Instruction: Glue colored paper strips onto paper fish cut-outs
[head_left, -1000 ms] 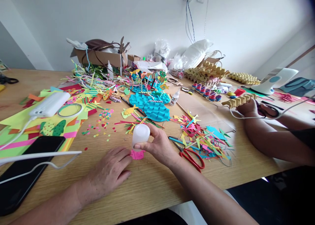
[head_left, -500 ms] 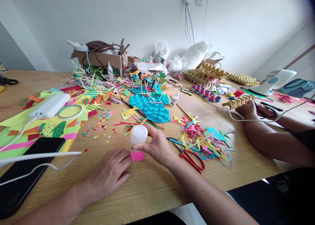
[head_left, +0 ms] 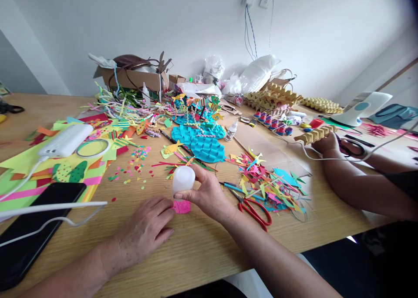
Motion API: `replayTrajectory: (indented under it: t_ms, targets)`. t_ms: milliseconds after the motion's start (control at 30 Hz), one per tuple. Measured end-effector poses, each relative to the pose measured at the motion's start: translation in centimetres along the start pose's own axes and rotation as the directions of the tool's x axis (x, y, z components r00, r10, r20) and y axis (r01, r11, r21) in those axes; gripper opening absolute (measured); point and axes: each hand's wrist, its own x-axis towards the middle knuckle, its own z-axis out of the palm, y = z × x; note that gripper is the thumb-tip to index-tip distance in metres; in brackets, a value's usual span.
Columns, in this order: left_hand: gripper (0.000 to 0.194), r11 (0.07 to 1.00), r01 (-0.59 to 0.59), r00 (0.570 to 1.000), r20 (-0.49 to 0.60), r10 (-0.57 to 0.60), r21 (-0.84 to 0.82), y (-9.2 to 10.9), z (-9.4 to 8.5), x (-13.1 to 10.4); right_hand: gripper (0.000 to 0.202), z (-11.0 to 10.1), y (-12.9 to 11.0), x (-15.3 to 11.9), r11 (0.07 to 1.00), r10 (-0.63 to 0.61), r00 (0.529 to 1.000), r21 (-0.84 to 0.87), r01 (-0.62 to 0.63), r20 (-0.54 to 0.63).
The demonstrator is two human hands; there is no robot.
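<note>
My right hand (head_left: 209,195) is wrapped around a white glue bottle (head_left: 183,180), held base up over a small bright pink piece of paper (head_left: 182,207). The bottle's tip is hidden behind its body and my fingers. My left hand (head_left: 150,224) lies low on the table, its curled fingertips at the left end of the pink paper, holding it down. To the right of my right hand lie red-handled scissors (head_left: 257,213) beside a heap of coloured paper scraps (head_left: 274,189).
Beyond my hands stands a blue scaled paper piece (head_left: 207,148) with paper fish behind it. A second glue bottle (head_left: 231,131) stands nearby. At left are coloured sheets, a power bank (head_left: 65,140) and a phone (head_left: 39,232). At right, another person's hands hold egg-carton strip (head_left: 315,135) and scissors.
Almost nothing differs. The glue bottle and my right hand appear shifted very slightly left, while my left hand stays at the pink paper.
</note>
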Motion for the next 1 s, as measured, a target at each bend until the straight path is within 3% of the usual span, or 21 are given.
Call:
replayTrajectory:
  t_ms: [133, 533, 767, 1000]
  targets:
    - [0.027, 1.000, -0.001, 1.000, -0.016, 0.001, -0.008, -0.07, 0.21, -0.10, 0.041, -0.23, -0.24, -0.27, 0.999, -0.012, 1.000, -0.047, 0.012, 0.007]
    - [0.017, 1.000, 0.008, 1.000, -0.006, -0.008, -0.017, 0.22, -0.29, 0.16, 0.039, -0.24, 0.42, 0.19, 1.000, -0.010, 1.000, 0.014, 0.010, -0.018]
    - [0.030, 0.999, -0.004, 1.000, -0.015, 0.004, -0.036, 0.08, -0.11, 0.01, 0.038, -0.49, 0.37, -0.05, 1.000, -0.009, 1.000, 0.002, 0.009, -0.022]
    - [0.026, 0.999, 0.018, 1.000, 0.007, -0.018, -0.039, 0.22, -0.17, 0.06, 0.034, -0.76, 0.50, -0.08, 0.999, -0.002, 0.998, -0.044, -0.001, -0.058]
